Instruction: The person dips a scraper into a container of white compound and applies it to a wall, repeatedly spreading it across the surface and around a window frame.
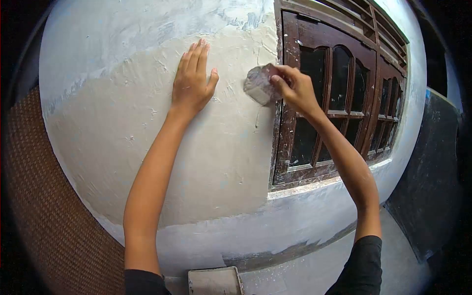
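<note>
My left hand [192, 76] lies flat against the wall, its fingers stretched upward and the thumb apart. Under it spreads a wide cream patch of putty [196, 162] with small ridges and streaks. To the right, the fingers and thumb of my right hand [295, 88] pinch a grey, putty-smeared flat piece [259, 86] with uneven edges. It overlaps the putty surface beside the dark wooden window frame [279, 147], and its exact kind does not show. A thin vertical crack or groove runs near it on the wall.
Brown window shutters [319, 98] with glass panes and paint spots fill the right side. Below them runs a pale sill [324, 185]. A shallow tray [215, 281] of putty rests low, near the floor. Woven matting [54, 211] hangs at left; a dark panel [427, 172] stands at right.
</note>
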The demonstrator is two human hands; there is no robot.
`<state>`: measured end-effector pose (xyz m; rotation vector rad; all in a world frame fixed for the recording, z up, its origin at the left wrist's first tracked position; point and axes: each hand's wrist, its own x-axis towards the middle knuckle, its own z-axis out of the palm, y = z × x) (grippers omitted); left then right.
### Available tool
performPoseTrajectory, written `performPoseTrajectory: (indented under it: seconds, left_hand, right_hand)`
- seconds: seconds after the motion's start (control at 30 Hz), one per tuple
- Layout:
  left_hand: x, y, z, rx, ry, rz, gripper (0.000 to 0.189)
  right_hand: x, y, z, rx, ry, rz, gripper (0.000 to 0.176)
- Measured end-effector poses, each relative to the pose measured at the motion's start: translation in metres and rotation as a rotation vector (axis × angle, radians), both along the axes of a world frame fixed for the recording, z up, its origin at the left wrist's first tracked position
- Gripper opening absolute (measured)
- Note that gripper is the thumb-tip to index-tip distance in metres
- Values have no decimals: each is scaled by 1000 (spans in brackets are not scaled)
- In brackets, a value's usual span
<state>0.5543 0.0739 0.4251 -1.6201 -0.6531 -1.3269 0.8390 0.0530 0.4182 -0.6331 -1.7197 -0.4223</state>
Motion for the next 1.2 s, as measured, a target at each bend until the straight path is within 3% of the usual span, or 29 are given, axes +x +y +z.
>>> performPoseTrajectory:
  seconds: [0.07, 0.13, 0.2, 0.33, 0.4, 0.43, 0.53, 0.63, 0.73, 0.87, 0.97, 1.07, 1.13, 1.2]
  left_hand:
    - [-1, 0, 0, 4, 7, 8, 58]
    - [-1, 0, 0, 3, 14, 18, 57]
    - [-1, -1, 0, 5, 15, 17, 57]
    - [-1, 0, 0, 11, 19, 0, 57]
    - [0, 0, -1, -1, 5, 24, 58]
    - [0, -1, -1, -3, 5, 22, 58]
    - [0, -1, -1, -5, 3, 14, 58]
    - [0, 0, -1, -8, 1, 19, 58]
    - [-1, 1, -1, -5, 8, 30, 58]
    - [0, 1, -1, 18, 4, 13, 58]
    - [0, 3, 0, 34, 8, 10, 59]
    - [0, 3, -1, 34, 10, 16, 59]
    - [-1, 3, -1, 34, 12, 31, 59]
    - [-2, 5, -1, 26, 22, 16, 58]
  right_hand:
    - [6, 2, 15, 200, 51, -101, 30]
    - [17, 7, 39, 271, 233, -43, 31]
    - [20, -13, 54, 211, 351, -99, 33]
    - [22, -5, 37, 97, 240, 213, 31]
    - [3, -20, 7, -65, 124, 228, 30]
    - [6, 0, -7, -13, -26, 217, 30]
    - [-10, -25, -33, -108, -193, 12, 27]
    - [-8, -23, -33, -83, -139, -55, 29]
    - [4, -12, -16, 167, 89, -100, 27]
    - [2, -17, -18, 91, 192, 225, 27]
    - [-7, -31, -40, -28, -178, 26, 29]
    - [-11, -17, -56, 68, -340, -73, 26]
    - [-4, -14, -50, 8, -187, -114, 24]
    - [3, -15, -31, 116, -17, -124, 26]
